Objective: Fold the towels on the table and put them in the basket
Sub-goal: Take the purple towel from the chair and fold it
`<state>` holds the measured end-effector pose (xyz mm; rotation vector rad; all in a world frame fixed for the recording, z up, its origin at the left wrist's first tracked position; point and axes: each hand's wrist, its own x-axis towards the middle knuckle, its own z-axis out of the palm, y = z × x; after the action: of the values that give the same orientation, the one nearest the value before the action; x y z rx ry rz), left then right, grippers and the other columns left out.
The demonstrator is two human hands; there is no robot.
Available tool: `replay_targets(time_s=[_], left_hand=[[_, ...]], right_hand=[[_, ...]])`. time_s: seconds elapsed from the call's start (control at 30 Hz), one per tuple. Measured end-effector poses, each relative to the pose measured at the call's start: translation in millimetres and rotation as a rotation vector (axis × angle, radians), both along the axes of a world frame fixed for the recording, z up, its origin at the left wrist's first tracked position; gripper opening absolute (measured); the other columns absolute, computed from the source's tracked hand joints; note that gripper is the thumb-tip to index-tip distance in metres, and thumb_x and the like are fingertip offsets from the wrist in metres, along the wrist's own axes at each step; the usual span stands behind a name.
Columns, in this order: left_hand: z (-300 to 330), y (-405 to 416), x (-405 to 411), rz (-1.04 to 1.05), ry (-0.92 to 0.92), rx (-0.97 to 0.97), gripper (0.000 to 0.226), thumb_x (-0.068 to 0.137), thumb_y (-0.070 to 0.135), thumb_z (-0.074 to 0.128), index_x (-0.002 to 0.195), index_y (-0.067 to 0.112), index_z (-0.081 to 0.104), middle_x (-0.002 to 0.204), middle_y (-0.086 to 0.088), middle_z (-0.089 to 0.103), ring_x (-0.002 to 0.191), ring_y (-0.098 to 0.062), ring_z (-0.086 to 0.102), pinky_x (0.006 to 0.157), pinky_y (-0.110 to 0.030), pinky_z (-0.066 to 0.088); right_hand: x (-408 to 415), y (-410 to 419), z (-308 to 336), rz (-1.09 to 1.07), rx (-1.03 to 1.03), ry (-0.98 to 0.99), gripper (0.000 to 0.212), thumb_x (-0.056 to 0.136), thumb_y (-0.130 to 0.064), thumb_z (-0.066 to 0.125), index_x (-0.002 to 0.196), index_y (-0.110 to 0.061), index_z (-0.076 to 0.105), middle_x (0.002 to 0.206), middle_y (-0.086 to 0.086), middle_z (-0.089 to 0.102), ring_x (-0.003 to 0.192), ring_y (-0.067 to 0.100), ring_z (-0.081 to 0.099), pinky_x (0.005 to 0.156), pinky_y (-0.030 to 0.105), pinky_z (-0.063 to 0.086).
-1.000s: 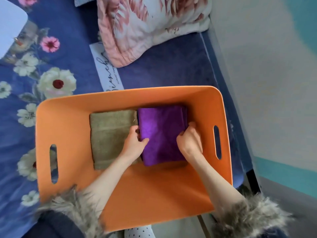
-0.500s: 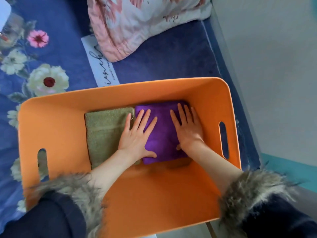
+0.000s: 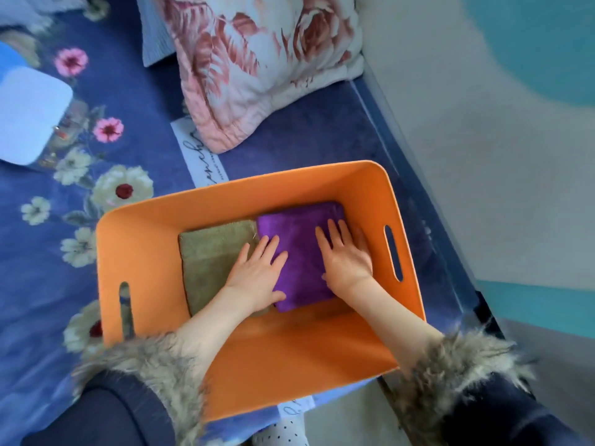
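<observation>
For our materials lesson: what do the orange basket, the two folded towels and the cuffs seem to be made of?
Orange basket: probably smooth matte plastic; thin, even walls with cut-out handle slots.
Purple towel: soft plush cloth, likely microfibre; a slight sheen.
Olive towel: looped terry, duller and rougher.
Cuffs: shaggy fur, possibly fake; long loose strands.

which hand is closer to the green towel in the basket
Left. The left hand lies partly on the green towel's right edge; the right hand rests flat on the purple towel, apart from it.
</observation>
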<state>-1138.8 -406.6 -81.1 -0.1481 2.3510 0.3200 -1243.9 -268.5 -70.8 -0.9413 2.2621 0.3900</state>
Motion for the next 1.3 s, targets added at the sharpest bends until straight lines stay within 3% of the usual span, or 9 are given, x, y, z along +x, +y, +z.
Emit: replay_targets(time_s=[0.1,0.27,0.37,0.47,0.7,1.0,1.3], left_hand=[[35,3,14,0.07,0.056,0.058,0.069,0.093,0.044,0.046,0.149,0.018,0.015,0.159,-0.007,-0.003,0.146,-0.022,-0.004,0.118,-0.045,0.006],[105,10,23,0.205,0.39,0.17,0.058,0.095,0.038,0.046,0.146,0.02,0.027,0.157,-0.004,0.013,0.145,-0.019,0.012,0.116,-0.035,0.015],[148,20,30,0.195,0.535,0.265,0.055,0.094,0.034,0.049,0.144,0.019,0.033,0.156,-0.004,0.018,0.143,-0.019,0.018,0.115,-0.031,0.016],[186,39,41,0.127,0.621,0.345,0.053,0.094,0.031,0.05,0.143,0.018,0.035,0.155,-0.004,0.022,0.143,-0.018,0.02,0.116,-0.031,0.016],[253,97,84,-0.129,0.717,0.501,0.051,0.094,0.025,0.05,0.143,0.017,0.036,0.153,-0.004,0.028,0.142,-0.017,0.022,0.115,-0.03,0.017],[308,210,155,-0.677,0.684,0.616,0.052,0.096,0.026,0.046,0.145,0.018,0.031,0.155,-0.003,0.022,0.144,-0.02,0.017,0.116,-0.042,0.019],[334,339,302,-1.235,0.627,0.771,0.051,0.098,0.034,0.041,0.146,0.023,0.029,0.155,-0.001,0.023,0.144,-0.019,0.018,0.116,-0.038,0.019]], right_hand=[[19,11,40,-0.156,-0.179,0.011,0.078,0.091,-0.037,0.053,0.149,-0.019,0.004,0.156,0.008,0.014,0.144,0.026,0.012,0.113,0.043,0.021],[39,33,124,-0.271,-0.357,0.192,0.064,0.091,-0.041,0.049,0.145,-0.017,0.023,0.145,0.001,0.037,0.132,0.02,0.037,0.109,0.038,0.026],[57,55,176,-0.391,-0.399,0.304,0.058,0.089,-0.039,0.05,0.141,-0.019,0.03,0.141,-0.002,0.041,0.128,0.02,0.042,0.107,0.037,0.028],[88,87,218,-0.518,-0.398,0.39,0.059,0.092,-0.039,0.046,0.144,-0.019,0.026,0.146,-0.001,0.036,0.131,0.02,0.038,0.107,0.034,0.027],[208,169,275,-0.899,-0.328,0.546,0.062,0.094,-0.042,0.042,0.147,-0.02,0.021,0.15,0.001,0.031,0.134,0.018,0.034,0.111,0.035,0.024],[391,253,314,-1.436,-0.312,0.713,0.059,0.094,-0.041,0.044,0.146,-0.021,0.023,0.15,0.003,0.032,0.136,0.018,0.032,0.114,0.04,0.021],[609,298,338,-1.862,-0.118,0.894,0.062,0.095,-0.045,0.039,0.148,-0.023,0.017,0.154,0.003,0.024,0.138,0.02,0.028,0.115,0.041,0.017]])
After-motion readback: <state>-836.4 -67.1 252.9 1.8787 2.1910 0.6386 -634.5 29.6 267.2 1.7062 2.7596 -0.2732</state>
